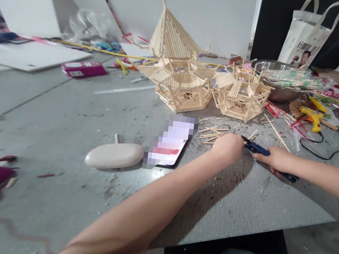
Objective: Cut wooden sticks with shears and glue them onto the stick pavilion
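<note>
Blue pliers near short sticks; white tote bag, Chinese lettering, mostly unclear.
Right hand gripping pliers; left hand curled at their tip, grip hidden, can't tell.

Tote bag: perhaps "好咖啡"
</note>
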`<state>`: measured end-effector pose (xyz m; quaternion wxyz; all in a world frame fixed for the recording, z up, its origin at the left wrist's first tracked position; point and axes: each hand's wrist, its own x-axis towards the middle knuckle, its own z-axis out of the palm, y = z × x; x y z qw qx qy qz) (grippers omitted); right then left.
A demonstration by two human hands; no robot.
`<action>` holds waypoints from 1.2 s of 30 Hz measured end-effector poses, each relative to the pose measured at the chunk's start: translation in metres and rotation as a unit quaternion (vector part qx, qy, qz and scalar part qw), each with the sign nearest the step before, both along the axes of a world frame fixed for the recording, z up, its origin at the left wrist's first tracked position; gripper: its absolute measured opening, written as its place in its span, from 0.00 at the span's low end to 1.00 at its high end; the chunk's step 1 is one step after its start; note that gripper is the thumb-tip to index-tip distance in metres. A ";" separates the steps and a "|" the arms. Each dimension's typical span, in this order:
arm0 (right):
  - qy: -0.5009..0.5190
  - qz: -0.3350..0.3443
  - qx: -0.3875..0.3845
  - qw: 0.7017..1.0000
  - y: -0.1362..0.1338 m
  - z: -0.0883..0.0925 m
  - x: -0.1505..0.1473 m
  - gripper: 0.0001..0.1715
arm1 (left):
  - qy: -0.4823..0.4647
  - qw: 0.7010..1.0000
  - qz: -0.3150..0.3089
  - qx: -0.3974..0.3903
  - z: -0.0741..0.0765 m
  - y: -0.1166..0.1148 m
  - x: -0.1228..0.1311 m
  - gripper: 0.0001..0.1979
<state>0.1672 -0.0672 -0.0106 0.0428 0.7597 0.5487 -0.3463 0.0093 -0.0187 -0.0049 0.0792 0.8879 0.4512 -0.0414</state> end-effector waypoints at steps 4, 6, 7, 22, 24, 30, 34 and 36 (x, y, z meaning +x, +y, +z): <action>0.115 -0.042 -0.079 0.989 0.001 0.004 0.005 0.23 | 0.000 1.000 -0.010 0.007 -0.001 0.002 -0.001 0.15; 0.112 -0.036 -0.079 0.990 0.002 0.004 0.005 0.22 | -0.005 1.000 -0.011 0.006 -0.002 0.002 -0.001 0.15; 0.087 -0.023 -0.064 0.994 0.002 0.004 0.004 0.22 | -0.005 1.000 -0.009 0.003 -0.002 0.002 -0.001 0.15; -0.127 0.064 0.092 0.986 0.000 -0.006 0.000 0.29 | 0.000 1.000 -0.022 0.006 -0.001 0.001 -0.003 0.15; -0.097 0.046 0.073 0.991 0.000 -0.007 0.002 0.29 | -0.007 1.000 -0.025 0.012 -0.002 0.003 -0.004 0.15; 0.141 -0.069 -0.050 0.986 0.000 -0.001 0.011 0.24 | -0.081 0.995 -0.025 -0.054 0.000 0.017 -0.011 0.11; 0.292 -0.116 -0.098 0.944 -0.004 0.013 0.029 0.19 | -0.161 0.966 0.001 -0.204 0.003 0.029 -0.021 0.09; 0.371 -0.115 -0.086 0.918 -0.007 0.022 0.039 0.19 | -0.211 0.941 0.026 -0.262 0.005 0.033 -0.025 0.09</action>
